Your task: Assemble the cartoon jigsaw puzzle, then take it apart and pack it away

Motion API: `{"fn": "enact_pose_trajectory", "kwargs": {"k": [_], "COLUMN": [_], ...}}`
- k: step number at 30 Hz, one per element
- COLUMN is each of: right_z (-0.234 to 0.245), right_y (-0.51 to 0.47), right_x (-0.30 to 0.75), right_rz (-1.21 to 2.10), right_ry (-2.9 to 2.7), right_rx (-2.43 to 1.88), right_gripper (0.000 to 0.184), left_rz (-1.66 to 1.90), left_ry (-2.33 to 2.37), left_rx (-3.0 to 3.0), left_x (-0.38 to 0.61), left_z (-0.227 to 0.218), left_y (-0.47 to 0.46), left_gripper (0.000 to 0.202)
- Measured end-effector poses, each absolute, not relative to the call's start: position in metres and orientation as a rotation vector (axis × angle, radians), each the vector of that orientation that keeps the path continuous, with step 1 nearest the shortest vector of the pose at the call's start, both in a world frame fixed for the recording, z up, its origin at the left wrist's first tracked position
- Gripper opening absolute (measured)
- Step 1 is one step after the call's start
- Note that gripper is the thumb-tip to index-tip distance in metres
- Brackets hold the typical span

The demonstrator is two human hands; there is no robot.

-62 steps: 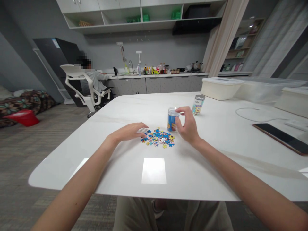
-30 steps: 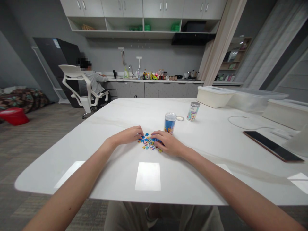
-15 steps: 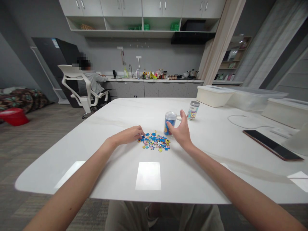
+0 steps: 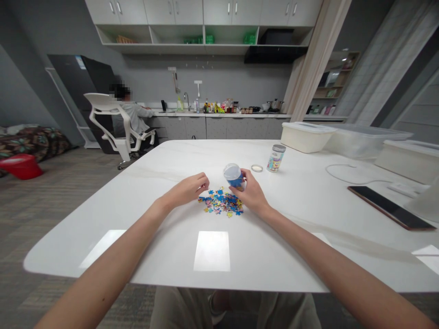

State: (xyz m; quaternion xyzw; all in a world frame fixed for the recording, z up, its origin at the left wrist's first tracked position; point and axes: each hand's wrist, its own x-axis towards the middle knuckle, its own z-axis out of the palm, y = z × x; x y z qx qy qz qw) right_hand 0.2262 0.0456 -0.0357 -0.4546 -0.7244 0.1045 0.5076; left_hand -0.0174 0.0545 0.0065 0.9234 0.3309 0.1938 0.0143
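Right hand (image 4: 252, 193) grasps a tilted plastic canister (image 4: 235, 177) over jigsaw pieces (image 4: 221, 204).
Left hand (image 4: 187, 190) rests empty, loosely open. Canister seems light and slick: hold its body.

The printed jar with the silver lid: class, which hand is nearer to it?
Right. The right hand, holding a blue canister, is closer, left of the jar; the left hand is farther, past the jigsaw pieces.

White wall cabinets (image 4: 202, 13) hang above a long kitchen counter (image 4: 219, 115) against grey walls (image 4: 219, 75), with grey carpet (image 4: 51, 219) underfoot
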Motion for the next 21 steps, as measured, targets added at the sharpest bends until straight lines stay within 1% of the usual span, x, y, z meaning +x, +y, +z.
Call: {"fn": "enact_pose_trajectory", "kwargs": {"k": [4,7,10,18,21], "right_z": [-0.032,-0.031,-0.03,-0.03,-0.03], "right_y": [0.039,0.038,0.037,0.034,0.034], "right_x": [0.225,0.226,0.225,0.222,0.223], "right_rz": [0.137,0.088,0.058,0.066,0.065], "right_ry": [-1.921,-2.001,-2.04,-2.071,-2.063], "right_rx": [-1.003,-0.963,-0.938,-0.892,-0.89], "right_gripper": [0.048,0.05,0.049,0.049,0.049], "left_rz": [1.106,1.297,1.269,0.952,1.021], "left_ry": [1.005,0.964,0.896,0.742,0.757], "left_rx": [2.929,2.95,3.062,3.21,3.23], "left_x": [-0.01,-0.004,0.001,0.005,0.004], "left_z": [0.014,0.017,0.014,0.01,0.011], "left_y": [0.047,0.041,0.039,0.037,0.037], "left_gripper": [0.013,0.013,0.014,0.019,0.02]}}
